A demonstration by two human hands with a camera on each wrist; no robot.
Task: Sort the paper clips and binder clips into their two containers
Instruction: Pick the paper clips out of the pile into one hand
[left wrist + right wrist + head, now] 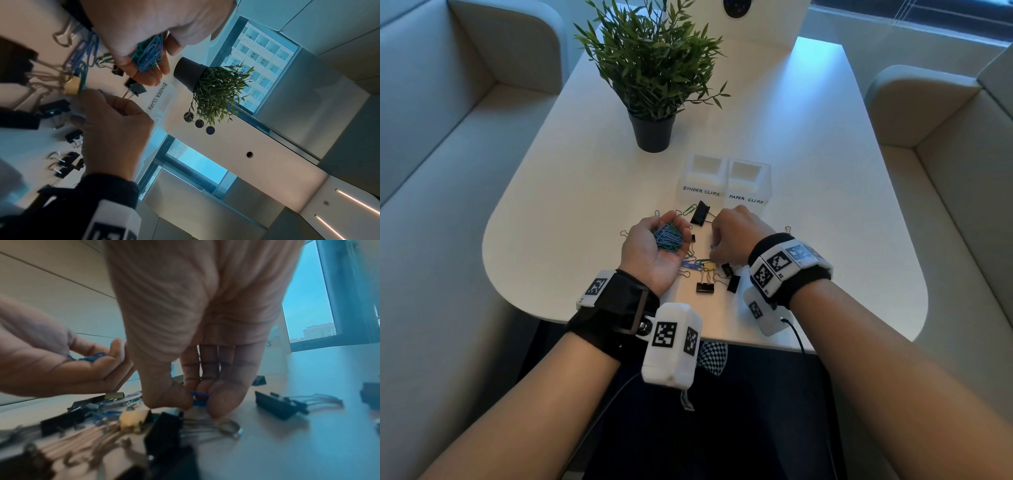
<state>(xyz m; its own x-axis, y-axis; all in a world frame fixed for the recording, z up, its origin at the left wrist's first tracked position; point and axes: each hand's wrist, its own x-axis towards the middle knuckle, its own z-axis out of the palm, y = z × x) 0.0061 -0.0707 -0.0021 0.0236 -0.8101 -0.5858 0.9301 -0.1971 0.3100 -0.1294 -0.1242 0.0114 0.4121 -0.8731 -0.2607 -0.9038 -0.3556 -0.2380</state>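
Note:
My left hand (654,240) lies palm up above the table, cupping a heap of blue and green paper clips (668,238) with curled fingers. The same heap of paper clips (149,53) shows in the left wrist view. My right hand (736,233) points down beside it, thumb and fingertips pinching one blue paper clip (199,398) just above the table. Loose black binder clips (704,287), a gold binder clip (709,266) and more paper clips lie between and under my hands. Behind them stand two clear boxes, labelled BINDER CLIPS (701,181) and PAPER CLIPS (748,186).
A potted plant (654,68) stands behind the boxes on the white table (825,171). A large black binder clip (700,213) lies in front of the left box. Beige seats flank the table on both sides.

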